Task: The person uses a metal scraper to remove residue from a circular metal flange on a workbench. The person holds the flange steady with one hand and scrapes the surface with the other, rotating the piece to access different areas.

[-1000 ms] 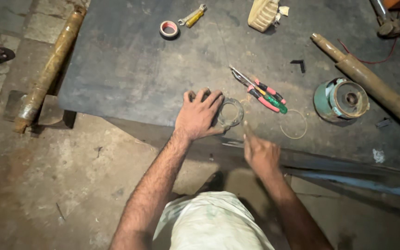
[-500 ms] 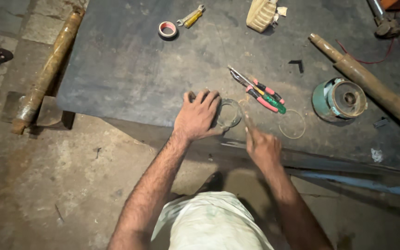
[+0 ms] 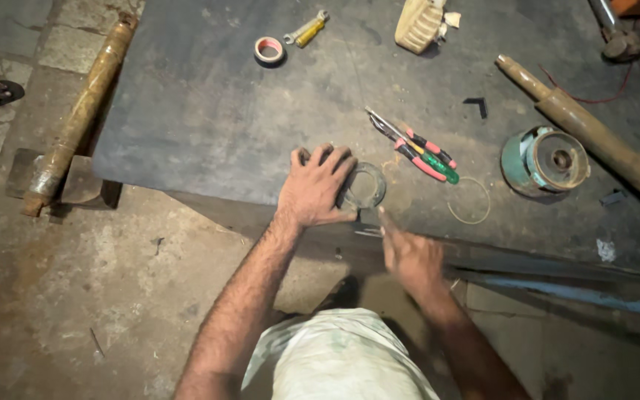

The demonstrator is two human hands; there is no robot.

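Dim workshop floor of cracked concrete fills the left and bottom of the frame; a dark, dusty worktop [image 3: 209, 126] covers the centre and right.

**Position of parts.** A flat grey ring [image 3: 365, 185] lies near the worktop's front edge, at centre frame. Just right of it are pliers and screwdrivers with red and green handles [image 3: 420, 148], then a thin wire hoop [image 3: 470, 201] and a teal motor housing [image 3: 544, 161]. A tape roll [image 3: 269, 50] sits at upper centre.

**Hazards.**
- The ring sits close to the front edge. A sideways push from the palm could probably slide it off onto the floor.
- The right hand is blurred, which suggests fast movement near the ring and near the fingers pressing beside it; a mistimed contact may pinch or strike them.
- Loose tools lie near and could be knocked.

**Grip.**
- Left hand [image 3: 316, 189]: flat, fingers spread, palm down on the worktop, thumb side touching the ring's left rim. It presses rather than grasps.
- Right hand [image 3: 409, 255]: below the ring at the worktop edge. Whether it holds anything cannot be told through the blur.
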